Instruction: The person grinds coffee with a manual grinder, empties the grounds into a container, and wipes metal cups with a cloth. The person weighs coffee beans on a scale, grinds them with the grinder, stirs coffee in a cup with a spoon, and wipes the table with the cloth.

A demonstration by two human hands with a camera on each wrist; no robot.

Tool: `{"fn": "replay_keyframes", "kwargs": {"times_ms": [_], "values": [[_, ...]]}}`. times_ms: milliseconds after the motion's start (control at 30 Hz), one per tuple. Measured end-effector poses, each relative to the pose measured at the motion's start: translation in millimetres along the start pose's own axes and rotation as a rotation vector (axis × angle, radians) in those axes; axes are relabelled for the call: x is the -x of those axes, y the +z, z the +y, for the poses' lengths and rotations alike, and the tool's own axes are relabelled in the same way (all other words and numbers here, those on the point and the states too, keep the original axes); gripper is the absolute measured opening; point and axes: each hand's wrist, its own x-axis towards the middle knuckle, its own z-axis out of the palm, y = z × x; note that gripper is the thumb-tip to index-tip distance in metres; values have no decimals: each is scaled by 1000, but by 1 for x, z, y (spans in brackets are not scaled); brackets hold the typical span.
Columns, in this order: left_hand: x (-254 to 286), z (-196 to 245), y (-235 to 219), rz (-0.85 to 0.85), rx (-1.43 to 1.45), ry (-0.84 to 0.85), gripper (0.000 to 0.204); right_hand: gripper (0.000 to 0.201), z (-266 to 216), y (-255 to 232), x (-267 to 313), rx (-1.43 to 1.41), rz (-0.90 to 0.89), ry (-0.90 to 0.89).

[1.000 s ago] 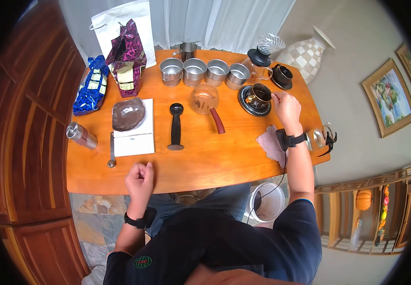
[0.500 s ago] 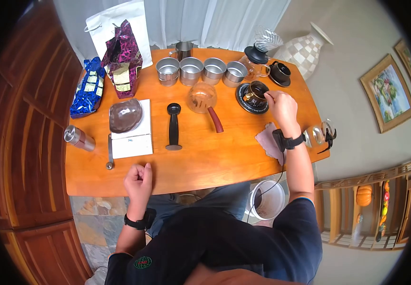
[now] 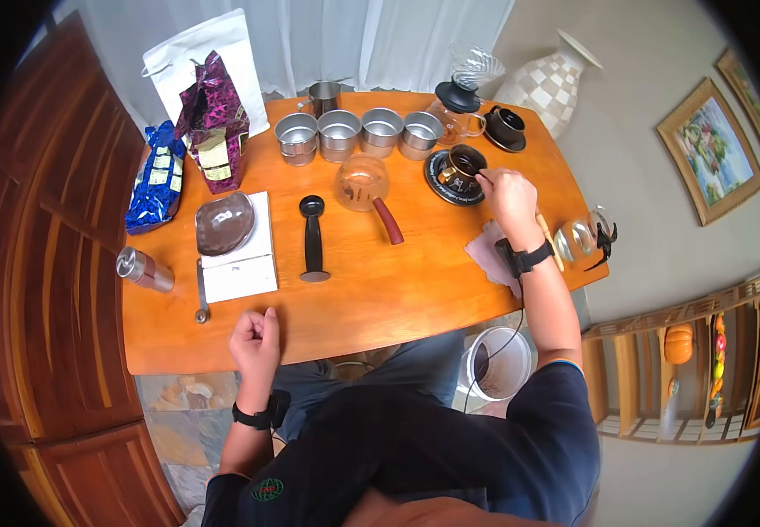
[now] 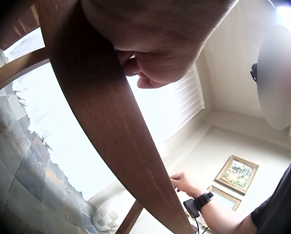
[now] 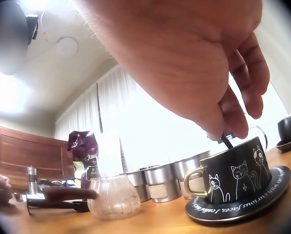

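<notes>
My right hand (image 3: 511, 204) is over the black cup (image 3: 459, 182), its thumb and fingers pinching a thin dark handle (image 5: 227, 141) that reaches down into it; the handle's lower end is hidden. In the right wrist view the cup (image 5: 235, 176) has white cat drawings and a gold handle, and stands upright on a black saucer (image 5: 211, 211) with white lettering. My left hand (image 3: 255, 344) rests at the table's near edge with loosely curled fingers, holding nothing. Nearest to it are a white scale (image 3: 241, 279) with a brown dish (image 3: 224, 223) and a metal crank (image 3: 201, 294).
Four is avoided: several metal cups (image 3: 339, 135) line the back beside a glass dripper (image 3: 459, 95). A red-handled glass pot (image 3: 362, 182) and black scoop (image 3: 313, 237) lie mid-table. Coffee bags (image 3: 213, 132) and a grinder (image 3: 144, 269) stand left; a pink cloth (image 3: 491, 254) lies right.
The head view has shifted, moving the table's things slightly left in it. My right hand keeps its pinch at the cup, and my left hand stays at the table edge.
</notes>
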Motion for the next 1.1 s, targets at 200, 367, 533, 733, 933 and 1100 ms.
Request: {"fn": "replay_keyframes", "kwargs": {"times_ms": [200,367,533,733,933,1100], "values": [[0,-6,0,-15,22,6,36,16,-2,-1,6,-39,-29,24],[1,0,0,-28,12,6,36,17,-4,0,11,-64,-75,36],[2,-2,1,-20,37,26,36,21,-6,-20,19,-107,-64,78],[1,-7,0,0,17,31,36,31,-5,-47,81,-206,-106,230],[2,-11,0,9,-42,39,35,68,7,-18,155,-315,-233,134],[2,-6,-2,-29,-70,43,35,70,-18,-12,177,-247,-338,132]]}}
